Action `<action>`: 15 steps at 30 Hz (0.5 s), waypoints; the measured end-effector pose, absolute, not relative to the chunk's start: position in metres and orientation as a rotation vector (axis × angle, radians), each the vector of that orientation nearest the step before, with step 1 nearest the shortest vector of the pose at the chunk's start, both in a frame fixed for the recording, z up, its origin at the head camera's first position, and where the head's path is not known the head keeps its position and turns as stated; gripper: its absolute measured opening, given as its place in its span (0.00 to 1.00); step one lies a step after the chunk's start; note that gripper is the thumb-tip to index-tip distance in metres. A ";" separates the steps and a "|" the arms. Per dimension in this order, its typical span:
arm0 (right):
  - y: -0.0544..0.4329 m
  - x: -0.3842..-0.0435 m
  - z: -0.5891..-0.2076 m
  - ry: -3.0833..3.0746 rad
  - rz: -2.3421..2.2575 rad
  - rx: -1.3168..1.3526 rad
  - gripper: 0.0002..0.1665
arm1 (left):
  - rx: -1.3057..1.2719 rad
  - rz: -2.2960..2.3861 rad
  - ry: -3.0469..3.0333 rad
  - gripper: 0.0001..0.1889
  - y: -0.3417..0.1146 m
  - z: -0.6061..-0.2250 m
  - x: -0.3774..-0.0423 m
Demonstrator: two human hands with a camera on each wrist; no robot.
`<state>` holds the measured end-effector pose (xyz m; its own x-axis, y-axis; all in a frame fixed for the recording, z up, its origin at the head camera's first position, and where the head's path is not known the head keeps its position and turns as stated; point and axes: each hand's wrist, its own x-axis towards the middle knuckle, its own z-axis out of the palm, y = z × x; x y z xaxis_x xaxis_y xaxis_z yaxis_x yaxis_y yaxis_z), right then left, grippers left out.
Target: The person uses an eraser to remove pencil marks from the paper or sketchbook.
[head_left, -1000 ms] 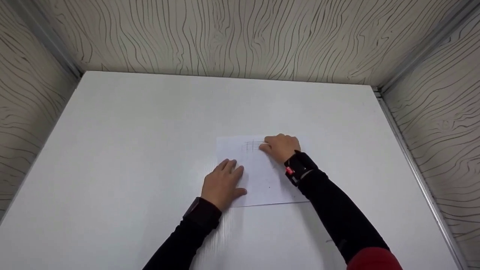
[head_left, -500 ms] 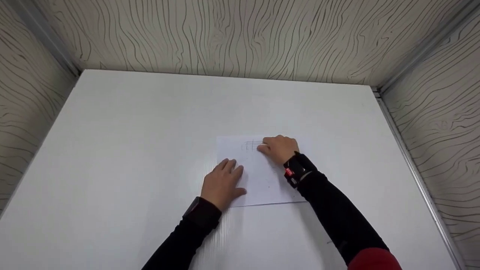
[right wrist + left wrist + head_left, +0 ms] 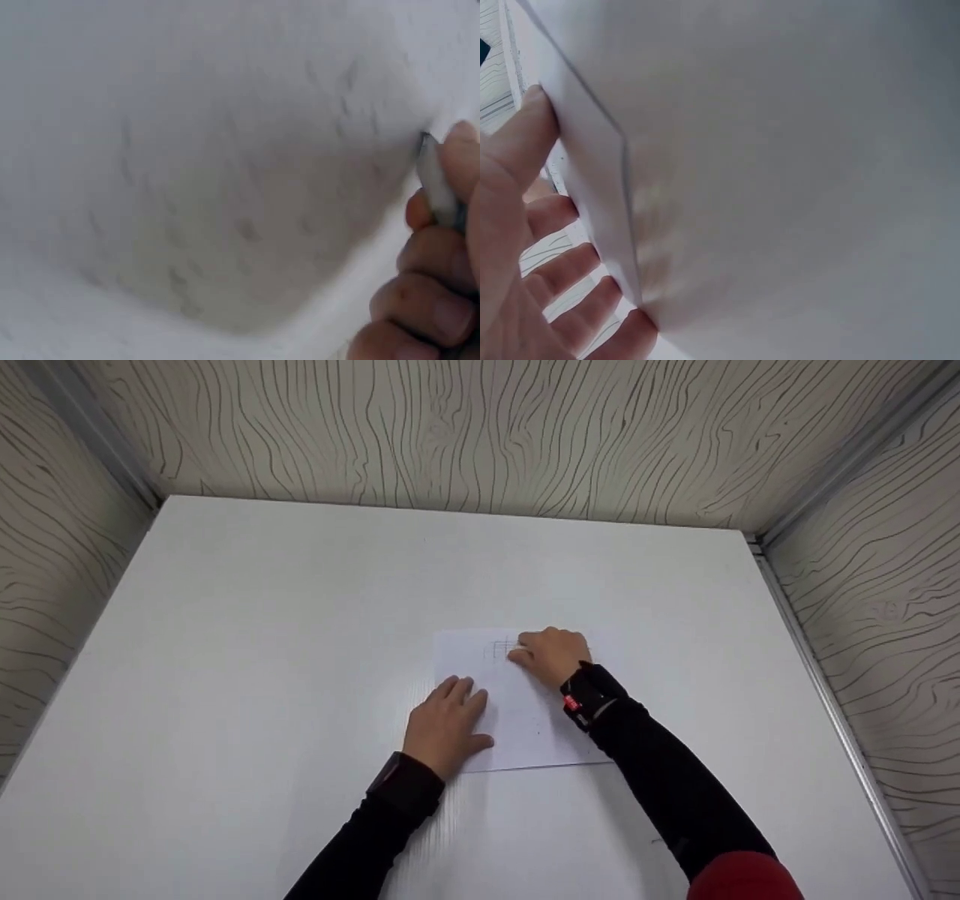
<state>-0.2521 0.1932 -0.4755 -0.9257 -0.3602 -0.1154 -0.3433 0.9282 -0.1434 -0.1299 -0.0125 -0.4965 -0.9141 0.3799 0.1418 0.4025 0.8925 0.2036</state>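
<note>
A white sheet of paper [image 3: 517, 712] lies on the white table, with a small pencil grid [image 3: 500, 646] near its far edge. My left hand [image 3: 444, 729] rests on the sheet's left side with its fingers spread. In the left wrist view, the thumb and fingertips of that hand touch along the paper's edge. My right hand [image 3: 553, 654] is at the grid and covers its right part. In the right wrist view, its thumb and fingers pinch a small whitish eraser [image 3: 436, 178] with a darkened tip against the paper. Dark crumbs or smudges [image 3: 247, 229] are scattered, blurred, across the sheet.
The white table [image 3: 262, 660] extends around the sheet on every side. Wood-grain panels [image 3: 450, 435] stand behind it and at both sides, with metal strips at the corners. A small dark mark [image 3: 657, 841] lies beside the right forearm.
My right hand has shifted slightly left along the grid, holding the eraser. Fewer grid lines show than before. The left hand and the paper have stayed in place.
</note>
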 end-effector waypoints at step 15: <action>0.197 -0.256 -0.479 2.970 -0.157 -0.476 0.23 | -0.600 -0.316 -3.012 0.32 -0.006 -0.502 -0.129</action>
